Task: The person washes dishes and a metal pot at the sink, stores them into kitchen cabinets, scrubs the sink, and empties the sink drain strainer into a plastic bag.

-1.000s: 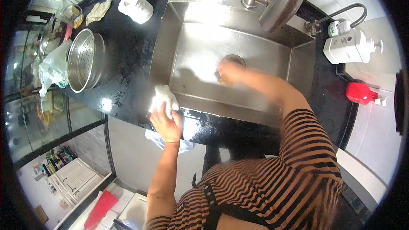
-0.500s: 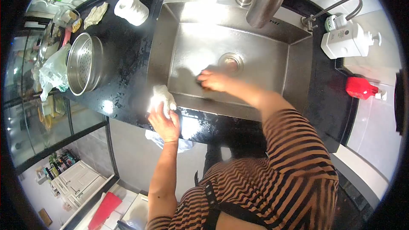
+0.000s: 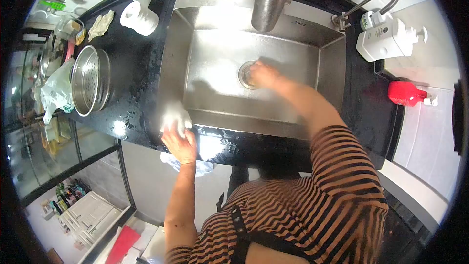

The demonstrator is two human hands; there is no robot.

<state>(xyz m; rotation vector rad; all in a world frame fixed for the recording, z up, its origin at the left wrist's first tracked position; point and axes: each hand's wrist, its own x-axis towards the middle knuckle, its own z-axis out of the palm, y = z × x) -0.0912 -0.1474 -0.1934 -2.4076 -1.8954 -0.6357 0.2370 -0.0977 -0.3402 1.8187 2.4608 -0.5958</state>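
Note:
My left hand (image 3: 180, 144) is at the front edge of the black counter, its fingers closed over a crumpled white cloth (image 3: 175, 113) beside the sink's left front corner. Down in the stainless steel sink (image 3: 215, 54), my right hand (image 3: 265, 75) reaches to the round drain (image 3: 245, 82) and partly covers it. Its fingers are curled and smeared by motion; what they hold is hidden under them. The steel faucet (image 3: 268, 5) hangs over the back of the sink.
Left on the wet counter (image 3: 132, 63) stand a perforated steel steamer pot (image 3: 88, 80), a plastic bag (image 3: 57, 90), a beige rag (image 3: 101, 24) and a white roll (image 3: 140, 15). To the right are a white pump bottle (image 3: 386, 41), a red bottle (image 3: 406, 94) and a thin tap (image 3: 371, 5).
My right hand has moved right and up across the sink floor to the drain; the dark thing seen in it before is now hidden. My left hand stays on the cloth. The view shifted slightly.

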